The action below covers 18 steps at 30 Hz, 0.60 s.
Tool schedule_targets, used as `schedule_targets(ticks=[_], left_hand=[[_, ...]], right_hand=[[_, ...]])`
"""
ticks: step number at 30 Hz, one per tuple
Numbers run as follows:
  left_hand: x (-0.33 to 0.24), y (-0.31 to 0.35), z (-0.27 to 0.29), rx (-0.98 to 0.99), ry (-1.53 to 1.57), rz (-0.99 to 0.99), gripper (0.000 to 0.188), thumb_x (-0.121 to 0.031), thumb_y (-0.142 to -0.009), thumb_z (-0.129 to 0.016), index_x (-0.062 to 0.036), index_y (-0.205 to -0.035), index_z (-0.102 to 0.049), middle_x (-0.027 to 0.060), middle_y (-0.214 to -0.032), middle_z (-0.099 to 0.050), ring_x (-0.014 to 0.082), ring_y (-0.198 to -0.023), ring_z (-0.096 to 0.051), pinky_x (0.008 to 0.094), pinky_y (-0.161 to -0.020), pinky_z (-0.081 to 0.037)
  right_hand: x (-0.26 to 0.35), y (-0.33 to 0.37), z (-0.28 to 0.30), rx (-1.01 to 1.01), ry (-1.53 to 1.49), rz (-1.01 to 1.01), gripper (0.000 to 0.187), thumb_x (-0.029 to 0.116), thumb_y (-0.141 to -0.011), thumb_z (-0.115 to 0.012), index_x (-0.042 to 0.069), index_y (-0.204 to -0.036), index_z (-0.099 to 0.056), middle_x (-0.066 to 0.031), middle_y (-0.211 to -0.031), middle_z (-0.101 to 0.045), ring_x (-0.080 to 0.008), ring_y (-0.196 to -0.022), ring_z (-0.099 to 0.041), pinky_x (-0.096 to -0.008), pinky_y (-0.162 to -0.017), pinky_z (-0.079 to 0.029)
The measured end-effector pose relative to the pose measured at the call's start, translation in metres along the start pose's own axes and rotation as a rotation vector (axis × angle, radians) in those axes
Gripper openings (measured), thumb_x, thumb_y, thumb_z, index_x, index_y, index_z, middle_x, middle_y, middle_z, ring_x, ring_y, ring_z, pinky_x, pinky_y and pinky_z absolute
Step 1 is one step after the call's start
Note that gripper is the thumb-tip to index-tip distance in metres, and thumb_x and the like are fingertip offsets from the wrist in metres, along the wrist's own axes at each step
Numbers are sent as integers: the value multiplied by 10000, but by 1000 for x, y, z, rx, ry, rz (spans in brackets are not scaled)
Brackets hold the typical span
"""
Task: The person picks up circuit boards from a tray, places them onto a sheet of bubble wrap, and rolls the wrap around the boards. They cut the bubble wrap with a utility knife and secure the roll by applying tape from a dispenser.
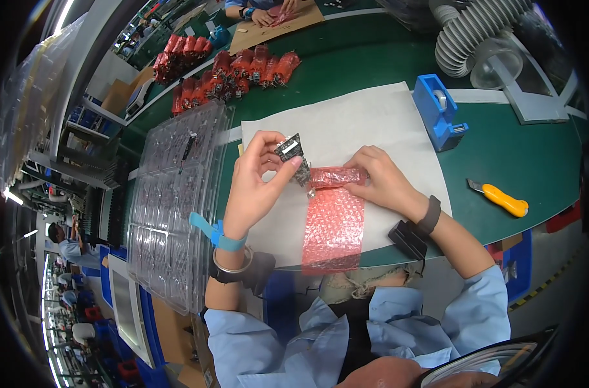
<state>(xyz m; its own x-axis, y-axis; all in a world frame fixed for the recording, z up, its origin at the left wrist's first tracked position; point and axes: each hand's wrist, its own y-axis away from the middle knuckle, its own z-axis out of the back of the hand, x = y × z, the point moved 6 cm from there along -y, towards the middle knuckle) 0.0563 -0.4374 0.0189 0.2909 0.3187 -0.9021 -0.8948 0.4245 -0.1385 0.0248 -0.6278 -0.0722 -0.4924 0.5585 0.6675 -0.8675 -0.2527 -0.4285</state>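
My left hand (250, 184) pinches a dark circuit board (289, 149) between thumb and fingers, holding it tilted. The board's lower end meets the left end of a rolled red bubble-wrap bundle (336, 176), where small parts stick out; whether they are joined is unclear. My right hand (386, 180) grips the right end of this roll, thumb below and fingers above. From the roll, a flat strip of red bubble wrap (333, 226) runs toward me over the white sheet (378, 116) and past the table's near edge. What lies inside the roll is hidden.
A clear compartment tray (207, 139) stands at left. Several red-wrapped bundles (242, 68) lie at the back. A blue tape dispenser (436, 113) and yellow utility knife (501, 199) are at right, below a grey duct hose (479, 29). A co-worker's hands (275, 14) work on cardboard (278, 29).
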Motion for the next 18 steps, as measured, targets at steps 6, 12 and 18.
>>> schedule_targets(ticks=[6,12,18], left_hand=[[1,-9,-2,54,-8,-197,150,-36,-889,-631,12,-1010,-556,3,-948,-603,71,-859,-576,207,-748,-463],[4,-14,-25,351,-39,-18,166,-44,-879,-636,17,-1021,-574,30,-882,-652,84,-805,-604,228,-742,-470],[20,-34,-58,501,-194,0,139,-73,-854,-655,3,-968,-632,83,-780,-690,103,-704,-620,248,-699,-462]], right_hand=[[1,-1,0,-1,15,11,280,145,-695,-730,18,-917,-618,-127,-895,-567,-299,-882,-546,-386,-818,-444],[-1,1,-1,-6,16,12,295,149,-690,-735,19,-925,-614,-127,-897,-568,-302,-886,-547,-390,-825,-444],[-2,1,-1,4,22,-9,319,156,-681,-746,21,-931,-600,-125,-873,-558,-302,-863,-543,-393,-808,-438]])
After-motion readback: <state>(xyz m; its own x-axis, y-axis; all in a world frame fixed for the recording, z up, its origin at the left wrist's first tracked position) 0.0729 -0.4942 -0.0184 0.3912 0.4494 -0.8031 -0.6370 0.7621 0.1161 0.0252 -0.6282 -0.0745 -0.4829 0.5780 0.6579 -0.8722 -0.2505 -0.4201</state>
